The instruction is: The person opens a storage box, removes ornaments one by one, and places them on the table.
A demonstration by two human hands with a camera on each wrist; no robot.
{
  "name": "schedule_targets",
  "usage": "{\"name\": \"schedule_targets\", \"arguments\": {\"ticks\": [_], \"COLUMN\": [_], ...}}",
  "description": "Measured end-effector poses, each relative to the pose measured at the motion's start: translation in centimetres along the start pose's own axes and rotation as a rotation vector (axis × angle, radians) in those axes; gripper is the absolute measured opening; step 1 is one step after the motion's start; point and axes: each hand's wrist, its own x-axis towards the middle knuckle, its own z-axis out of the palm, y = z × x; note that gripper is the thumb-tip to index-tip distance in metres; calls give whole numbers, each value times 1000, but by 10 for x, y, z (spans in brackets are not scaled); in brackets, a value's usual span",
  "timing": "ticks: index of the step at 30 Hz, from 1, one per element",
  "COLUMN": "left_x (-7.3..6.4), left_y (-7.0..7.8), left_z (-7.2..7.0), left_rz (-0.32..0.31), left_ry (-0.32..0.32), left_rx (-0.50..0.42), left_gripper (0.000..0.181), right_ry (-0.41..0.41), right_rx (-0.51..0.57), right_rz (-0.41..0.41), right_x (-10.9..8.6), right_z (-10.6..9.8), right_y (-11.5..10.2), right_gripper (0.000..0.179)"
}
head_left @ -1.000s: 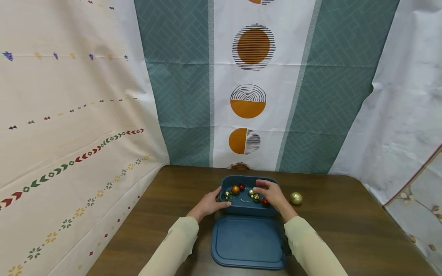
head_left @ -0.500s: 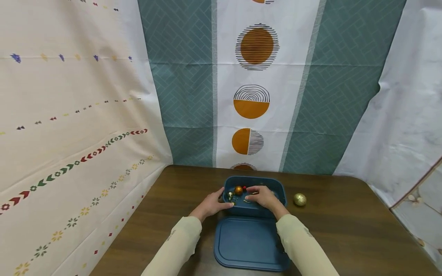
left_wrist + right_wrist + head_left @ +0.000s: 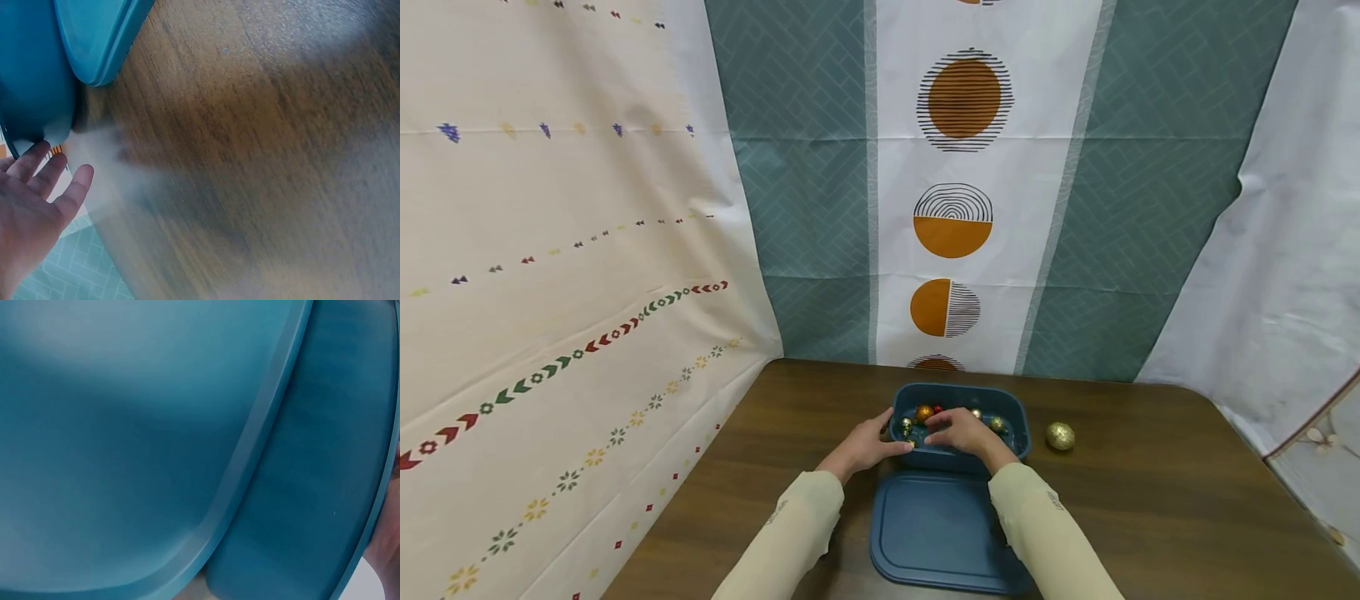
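A blue open box stands on the table in the head view, with small gold, orange and red bauble-like balls inside. My left hand is at its left end, thumb at the front rim and fingers along the side; in the left wrist view, loosely spread fingers meet the wall. My right hand reaches over the front rim into the box, thumb and fingertips apart with nothing seen between them. An orange ball lies behind its fingertips. Two gold balls, one being this gold ball, show beyond the hand.
A blue lid lies flat on the table in front of the box. A larger glittery gold ball rests to the box's right. Patterned cloths hang behind and beside the wooden table.
My right hand has moved left inside the box, from the gold balls at its right towards the middle. The left hand stays at the left end. The head view has turned slightly left.
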Motion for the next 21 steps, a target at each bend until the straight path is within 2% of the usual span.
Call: {"name": "schedule_targets", "arguments": {"ticks": [13,21], "left_x": [-2,-4], "left_y": [3,4], "left_z": [1,0], "left_rz": [-22,-4], "left_ry": [1,-1], "left_rx": [-29,-14], "left_gripper": [85,86], "right_ry": [-64,-107], "right_rx": [-16,-91], "right_rz": [28,-12], "right_x": [6,10], "right_z": [7,14], "right_y": [-9,-12], "right_gripper": [34,25]}}
